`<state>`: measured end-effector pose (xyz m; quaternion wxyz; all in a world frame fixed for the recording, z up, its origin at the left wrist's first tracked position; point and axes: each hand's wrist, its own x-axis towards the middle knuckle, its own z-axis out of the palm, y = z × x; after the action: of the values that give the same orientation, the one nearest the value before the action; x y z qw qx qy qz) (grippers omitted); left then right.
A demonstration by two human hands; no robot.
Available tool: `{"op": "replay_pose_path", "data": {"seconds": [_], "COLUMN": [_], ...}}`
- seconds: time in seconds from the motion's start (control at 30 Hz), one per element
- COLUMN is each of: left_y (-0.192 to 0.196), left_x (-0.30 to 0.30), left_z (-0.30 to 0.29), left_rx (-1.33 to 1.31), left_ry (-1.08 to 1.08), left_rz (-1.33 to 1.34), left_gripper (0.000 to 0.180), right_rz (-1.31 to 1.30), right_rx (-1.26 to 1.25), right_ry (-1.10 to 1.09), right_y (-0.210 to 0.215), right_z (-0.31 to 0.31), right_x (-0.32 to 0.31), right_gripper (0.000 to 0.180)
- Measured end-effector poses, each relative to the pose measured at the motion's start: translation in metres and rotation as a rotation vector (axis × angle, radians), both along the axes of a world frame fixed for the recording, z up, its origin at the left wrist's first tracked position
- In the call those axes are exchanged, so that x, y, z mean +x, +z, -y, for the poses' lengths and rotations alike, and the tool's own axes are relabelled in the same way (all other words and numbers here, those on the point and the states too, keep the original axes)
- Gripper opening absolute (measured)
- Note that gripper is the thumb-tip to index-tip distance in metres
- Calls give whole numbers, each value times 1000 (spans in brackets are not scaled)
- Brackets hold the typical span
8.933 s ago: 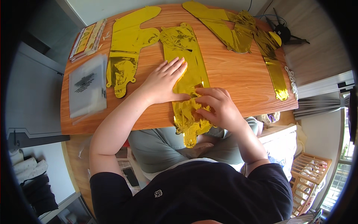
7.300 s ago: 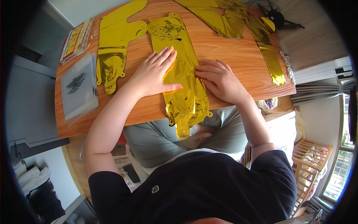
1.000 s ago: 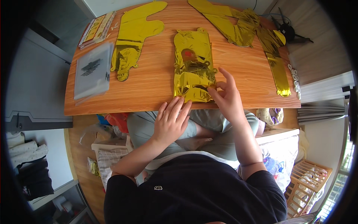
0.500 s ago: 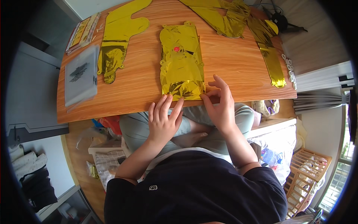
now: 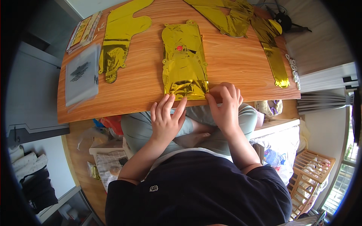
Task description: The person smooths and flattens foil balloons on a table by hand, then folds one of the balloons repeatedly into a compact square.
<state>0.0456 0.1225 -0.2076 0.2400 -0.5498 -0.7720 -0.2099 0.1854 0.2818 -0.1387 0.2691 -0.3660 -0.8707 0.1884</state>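
The folded gold foil balloon (image 5: 184,60) lies flat at the table's (image 5: 241,64) near edge. The left hand (image 5: 166,119), fingers spread, touches its folded end; the right hand (image 5: 225,107) rests open just beside its corner. 2 other gold balloons (image 5: 120,34) lie farther off.

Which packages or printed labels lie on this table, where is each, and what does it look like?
Clear plastic bag: left end of the wooden table, flat, rectangular, frosted grey with a dark printed patch.
Flat printed packet: far left corner, beyond the bag, long and narrow, yellow and red on white.
No screens or signs show.
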Motion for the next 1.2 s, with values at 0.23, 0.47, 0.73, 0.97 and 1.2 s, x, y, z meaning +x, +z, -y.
{"op": "replay_pose_path", "data": {"seconds": [0.23, 0.47, 0.73, 0.97, 1.2], "left_y": [1, 2, 4, 1, 2], "left_x": [0, 1, 1, 3, 1], "left_z": [-1, -3, -2, -5, -1], "left_rx": [3, 17, -4, 60, 53], "left_ry": [2, 7, 6, 36, -3], "left_rz": [-17, -24, -44, -21, 37], "left_gripper": [61, 62, 61, 62, 62], "right_rz": [39, 221, 236, 176, 226], "right_rx": [265, 448, 377, 245, 237], "right_ry": [135, 223, 358, 395, 857], "right_y": [-3, -15, -21, 15, 55], "right_z": [-7, 6, 2, -11, -52], "right_x": [18, 22, 30, 16, -65], "right_gripper": [19, 45, 49, 25, 26]}}
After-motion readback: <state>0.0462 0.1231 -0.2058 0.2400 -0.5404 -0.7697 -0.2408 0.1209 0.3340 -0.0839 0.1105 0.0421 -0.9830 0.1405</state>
